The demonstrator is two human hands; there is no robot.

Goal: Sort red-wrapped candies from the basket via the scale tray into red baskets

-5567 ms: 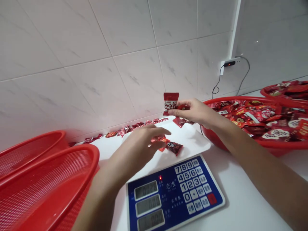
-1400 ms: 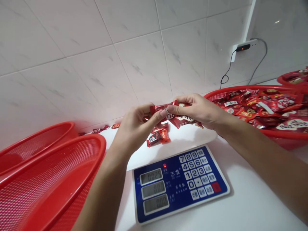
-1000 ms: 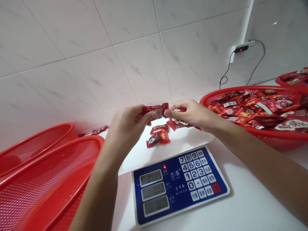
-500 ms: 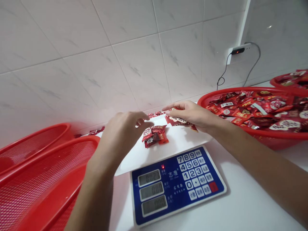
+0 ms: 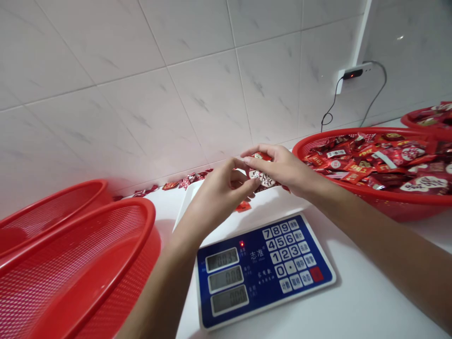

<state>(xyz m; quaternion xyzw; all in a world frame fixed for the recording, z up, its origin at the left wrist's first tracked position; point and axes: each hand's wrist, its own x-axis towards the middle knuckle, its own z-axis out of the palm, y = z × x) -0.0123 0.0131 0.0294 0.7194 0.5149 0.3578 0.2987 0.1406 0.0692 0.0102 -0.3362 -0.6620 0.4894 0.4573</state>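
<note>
My right hand (image 5: 277, 165) is closed around several red wrapped candies (image 5: 263, 176), held above the white weighing pan (image 5: 268, 202). The curled fingers and thumb of my left hand (image 5: 226, 186) meet the near side of those candies and pinch at them. A small pile of candies on the pan is mostly hidden behind my left hand; one orange-red wrapper (image 5: 243, 206) shows below it. In front of the pan is the scale's blue panel (image 5: 266, 273), with number keys and lit displays whose top reading is blurred.
On the right stands a red basket (image 5: 353, 188) heaped with wrapped candies, another filled basket (image 5: 409, 120) behind it. Red mesh baskets (image 5: 150, 212) are at the left. Loose candies (image 5: 189, 180) lie along the tiled wall, where a socket (image 5: 353, 75) with cables hangs.
My left hand has moved right, from over the candies on the pan to those in my right hand. The pile is now largely covered. My right hand has stayed nearly in place.
</note>
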